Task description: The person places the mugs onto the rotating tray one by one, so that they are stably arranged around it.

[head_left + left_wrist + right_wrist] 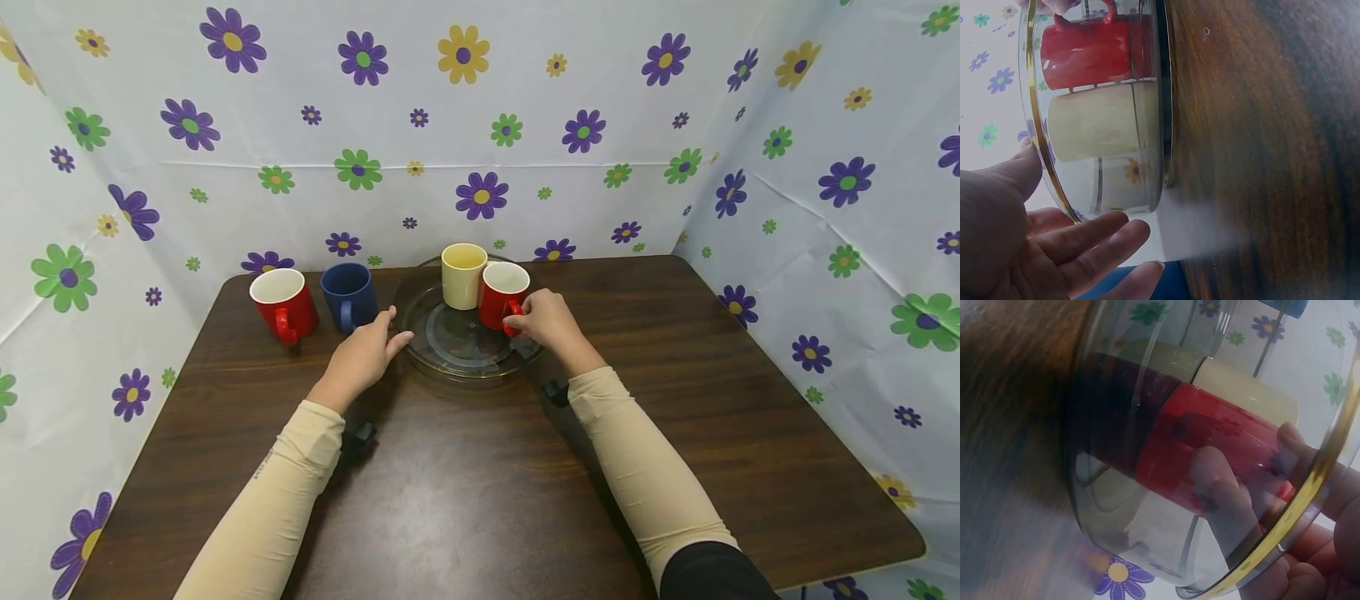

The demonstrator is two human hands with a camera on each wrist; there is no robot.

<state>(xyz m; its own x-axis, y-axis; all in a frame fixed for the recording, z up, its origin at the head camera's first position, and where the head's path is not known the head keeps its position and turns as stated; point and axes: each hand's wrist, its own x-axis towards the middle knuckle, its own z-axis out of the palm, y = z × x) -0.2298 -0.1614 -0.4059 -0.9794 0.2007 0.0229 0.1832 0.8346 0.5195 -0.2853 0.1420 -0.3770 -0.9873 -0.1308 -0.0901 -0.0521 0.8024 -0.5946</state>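
A clear round bowl with a gold rim stands at the back middle of the table, a yellow mug and a red mug upright inside it. My right hand reaches over the bowl's right side and pinches the red mug's handle. In the right wrist view, its fingers show through the clear wall. My left hand is at the bowl's left side, thumb by the gold rim, the other fingers loosely extended along the outside.
To the left of the bowl stand a blue mug and another red mug with a white inside. They share the dark wooden table with the bowl. A flower-patterned cloth hangs behind and along the sides.
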